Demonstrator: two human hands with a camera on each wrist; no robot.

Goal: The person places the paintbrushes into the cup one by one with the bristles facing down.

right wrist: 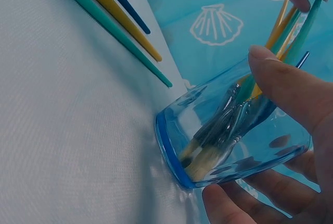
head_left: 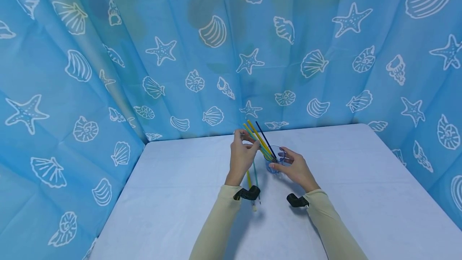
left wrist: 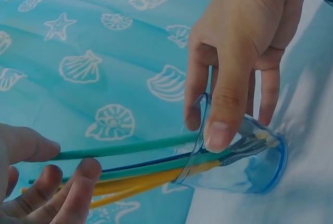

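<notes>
A clear blue cup (left wrist: pixel 255 174) stands tilted in the left wrist view, bristle ends of several paintbrushes (right wrist: pixel 205 159) inside it. My right hand (head_left: pixel 296 169) grips the cup, thumb at the rim and fingers round the far side. Green, yellow and dark blue handles stick out of its mouth. With thumb and fingers, my left hand (head_left: pixel 242 157) pinches the upper end of a green paintbrush (left wrist: pixel 130 147) whose other end is in the cup. Next to the left hand's fingers are the ends of the other handles.
On the white table (head_left: pixel 173 196) lie a green paintbrush (right wrist: pixel 117 34), a yellow paintbrush (right wrist: pixel 117 13) and a dark blue paintbrush (right wrist: pixel 127 5), side by side below the left forearm. A blue curtain (head_left: pixel 173 51) with white seashells surrounds the table's back and sides.
</notes>
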